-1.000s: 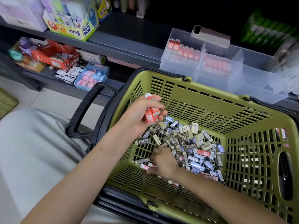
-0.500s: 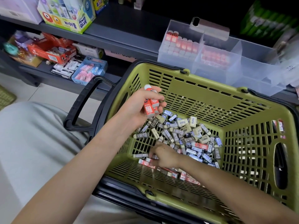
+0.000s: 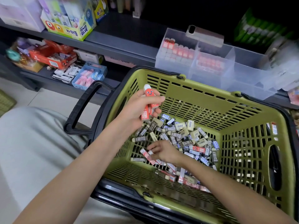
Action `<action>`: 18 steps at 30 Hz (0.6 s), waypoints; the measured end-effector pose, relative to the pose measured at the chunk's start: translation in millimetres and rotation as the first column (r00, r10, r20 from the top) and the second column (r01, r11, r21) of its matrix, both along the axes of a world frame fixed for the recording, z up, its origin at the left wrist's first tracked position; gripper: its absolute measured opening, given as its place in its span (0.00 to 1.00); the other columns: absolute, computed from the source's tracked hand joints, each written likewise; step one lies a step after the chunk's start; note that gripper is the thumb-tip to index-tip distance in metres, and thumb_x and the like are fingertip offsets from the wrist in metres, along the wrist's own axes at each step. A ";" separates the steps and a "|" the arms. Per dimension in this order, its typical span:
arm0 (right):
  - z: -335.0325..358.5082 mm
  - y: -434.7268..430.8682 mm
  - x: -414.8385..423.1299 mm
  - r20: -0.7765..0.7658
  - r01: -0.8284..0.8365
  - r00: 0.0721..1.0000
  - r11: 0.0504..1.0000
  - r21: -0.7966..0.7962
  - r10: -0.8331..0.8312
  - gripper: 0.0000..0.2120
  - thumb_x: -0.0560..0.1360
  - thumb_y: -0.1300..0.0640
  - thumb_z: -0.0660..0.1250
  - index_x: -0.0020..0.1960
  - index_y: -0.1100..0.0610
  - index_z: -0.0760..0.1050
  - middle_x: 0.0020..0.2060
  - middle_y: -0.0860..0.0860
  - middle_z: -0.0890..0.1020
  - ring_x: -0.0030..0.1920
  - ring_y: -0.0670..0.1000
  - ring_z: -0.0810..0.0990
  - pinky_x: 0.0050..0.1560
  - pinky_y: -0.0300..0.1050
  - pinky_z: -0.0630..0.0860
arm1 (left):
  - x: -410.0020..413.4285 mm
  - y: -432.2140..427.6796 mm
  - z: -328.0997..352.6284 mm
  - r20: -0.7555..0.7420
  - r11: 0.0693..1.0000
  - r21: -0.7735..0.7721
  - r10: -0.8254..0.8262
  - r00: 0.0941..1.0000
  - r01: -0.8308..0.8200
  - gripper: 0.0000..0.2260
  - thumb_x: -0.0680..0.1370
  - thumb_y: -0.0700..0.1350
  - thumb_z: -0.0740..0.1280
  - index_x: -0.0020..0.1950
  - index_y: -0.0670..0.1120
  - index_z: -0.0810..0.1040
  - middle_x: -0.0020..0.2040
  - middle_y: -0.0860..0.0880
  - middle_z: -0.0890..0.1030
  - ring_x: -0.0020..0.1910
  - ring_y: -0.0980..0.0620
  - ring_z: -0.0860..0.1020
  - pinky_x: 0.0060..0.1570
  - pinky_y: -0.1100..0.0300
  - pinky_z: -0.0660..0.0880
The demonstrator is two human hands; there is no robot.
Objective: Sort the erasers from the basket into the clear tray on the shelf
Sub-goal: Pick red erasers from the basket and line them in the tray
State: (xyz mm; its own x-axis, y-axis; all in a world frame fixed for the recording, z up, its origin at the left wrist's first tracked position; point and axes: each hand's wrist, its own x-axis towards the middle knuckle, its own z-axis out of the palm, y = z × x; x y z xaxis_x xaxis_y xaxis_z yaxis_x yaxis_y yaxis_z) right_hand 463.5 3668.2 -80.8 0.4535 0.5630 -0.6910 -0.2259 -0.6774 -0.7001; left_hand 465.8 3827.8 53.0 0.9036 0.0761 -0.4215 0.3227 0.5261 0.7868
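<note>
The left hand (image 3: pixel 140 109) clutched several red-sleeved erasers (image 3: pixel 148 93) over the green basket (image 3: pixel 161 73) while the right hand (image 3: pixel 166 152) pinched a loose eraser (image 3: pixel 145 153) on its floor (light, firm, slick-sleeved, probably best gripped across the long sides).

We read "POWER GLUE" plus Korean "파워풀" on the yellow-green display box (image 3: pixel 76 30) on the shelf (image 3: pixel 123 44). "2B" sits on the dark-sleeved erasers (image 3: pixel 140 139) in the basket (image 3: pixel 210 101) (many copies). We can't make out the white print on the red erasers (image 3: pixel 145 113) in the left hand (image 3: pixel 135 110).
</note>
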 end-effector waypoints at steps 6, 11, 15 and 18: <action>109.6 -17.2 44.9 -0.099 0.494 0.862 0.778 0.390 -0.497 0.14 0.64 0.61 0.74 0.50 0.57 0.82 0.35 0.50 0.85 0.28 0.42 0.76 0.28 0.32 0.67 | -0.8 5.5 1.4 0.098 0.902 0.421 -0.147 0.984 0.093 0.12 0.67 0.45 0.76 0.46 0.46 0.78 0.28 0.51 0.77 0.26 0.52 0.75 0.26 0.63 0.72; 168.0 -12.6 58.3 -0.057 0.480 0.831 0.661 0.577 -0.554 0.11 0.63 0.58 0.72 0.46 0.55 0.82 0.31 0.49 0.84 0.25 0.42 0.74 0.27 0.33 0.65 | 16.9 0.0 22.2 0.150 0.871 0.442 -0.308 0.939 0.215 0.11 0.66 0.54 0.74 0.46 0.52 0.82 0.32 0.52 0.80 0.27 0.54 0.76 0.24 0.63 0.72; 185.4 -3.6 67.9 -0.030 0.460 0.822 0.632 0.623 -0.569 0.12 0.67 0.59 0.71 0.50 0.58 0.81 0.34 0.50 0.84 0.28 0.43 0.76 0.28 0.32 0.67 | 35.7 -2.6 36.4 0.251 0.885 0.427 -0.313 0.916 0.185 0.11 0.68 0.54 0.73 0.48 0.52 0.83 0.36 0.52 0.82 0.31 0.55 0.78 0.25 0.63 0.72; 192.5 3.3 80.5 0.013 0.469 0.787 0.613 0.635 -0.616 0.06 0.69 0.62 0.71 0.45 0.54 0.82 0.34 0.49 0.85 0.28 0.42 0.76 0.29 0.32 0.69 | 48.6 -0.9 41.6 0.326 0.901 0.417 -0.272 0.906 0.121 0.10 0.69 0.54 0.72 0.48 0.52 0.83 0.36 0.52 0.82 0.32 0.56 0.78 0.25 0.64 0.71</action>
State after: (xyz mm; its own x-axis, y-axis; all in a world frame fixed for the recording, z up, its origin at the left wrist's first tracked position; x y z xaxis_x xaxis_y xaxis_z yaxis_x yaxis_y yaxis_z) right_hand 544.1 3671.5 111.7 0.8975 0.4070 -0.1700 -0.2159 0.0694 -0.9739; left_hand 514.5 3827.0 94.6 0.9989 -0.0347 -0.0319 0.0358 0.1204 0.9921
